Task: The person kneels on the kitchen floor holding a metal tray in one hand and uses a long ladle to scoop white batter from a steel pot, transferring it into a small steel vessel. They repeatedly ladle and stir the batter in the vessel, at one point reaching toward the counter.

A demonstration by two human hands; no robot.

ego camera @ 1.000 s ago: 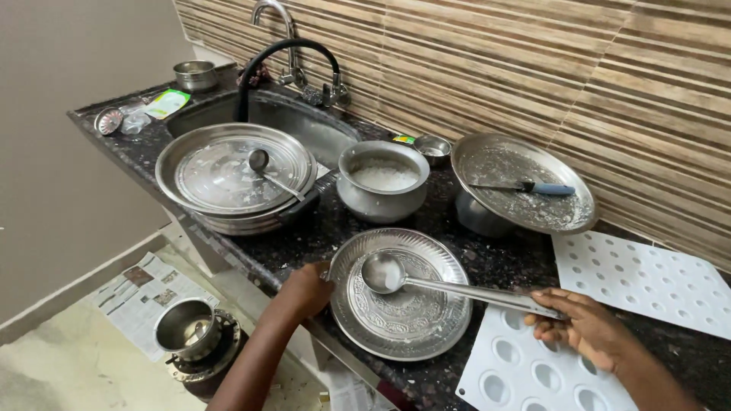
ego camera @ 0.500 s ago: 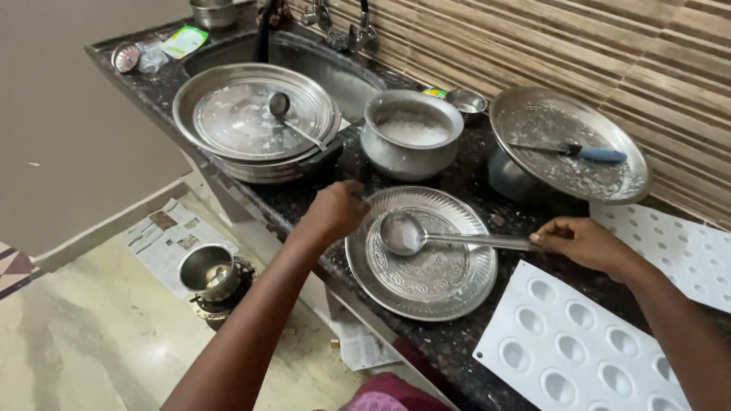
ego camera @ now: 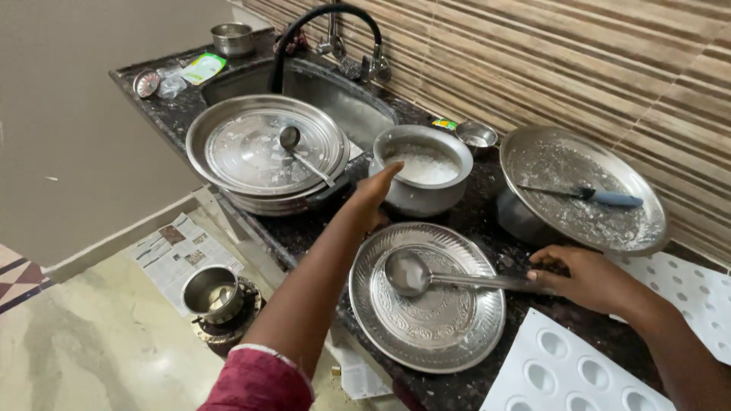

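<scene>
- Reaching farther than a moment ago, the left hand point(ego camera: 373, 196) has left the embossed round steel plate point(ego camera: 426, 295) and now touches the steel pot of white batter point(ego camera: 420, 176), fingers extended, gripping nothing.
- Right hand point(ego camera: 586, 275) keeps its fingers closed on the long steel ladle point(ego camera: 449, 277), whose bowl rests on that plate on the dark bench point(ego camera: 487, 221).
</scene>
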